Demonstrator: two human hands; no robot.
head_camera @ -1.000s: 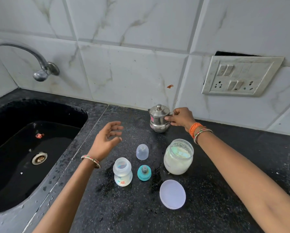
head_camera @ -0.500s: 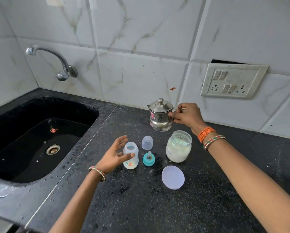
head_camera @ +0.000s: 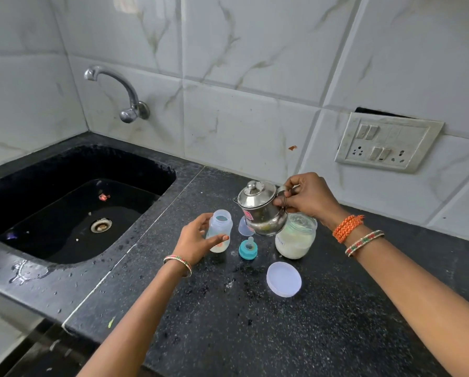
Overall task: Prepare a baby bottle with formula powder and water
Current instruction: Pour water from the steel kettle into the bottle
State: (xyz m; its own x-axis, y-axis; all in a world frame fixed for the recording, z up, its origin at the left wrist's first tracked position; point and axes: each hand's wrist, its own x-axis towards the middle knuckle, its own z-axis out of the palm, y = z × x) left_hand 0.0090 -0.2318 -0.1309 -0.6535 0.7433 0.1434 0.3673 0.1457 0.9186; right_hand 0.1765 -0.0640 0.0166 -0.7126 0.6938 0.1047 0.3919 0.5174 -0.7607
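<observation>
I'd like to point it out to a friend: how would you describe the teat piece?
Start at the black sink and move right along the dark counter to the cluster of containers. The teat stands between the baby bottle and the powder jar. It alone has a teal ring.

1. This was a home kitchen: a black speckled stone counter [head_camera: 296, 336] ran along a wall of white marbled tiles [head_camera: 249, 50].
2. A black sink [head_camera: 73, 210] was set into the counter, with a metal tap [head_camera: 119, 91] on the wall above.
3. A switch and socket plate [head_camera: 388, 142] was fixed to the tiles.
</observation>
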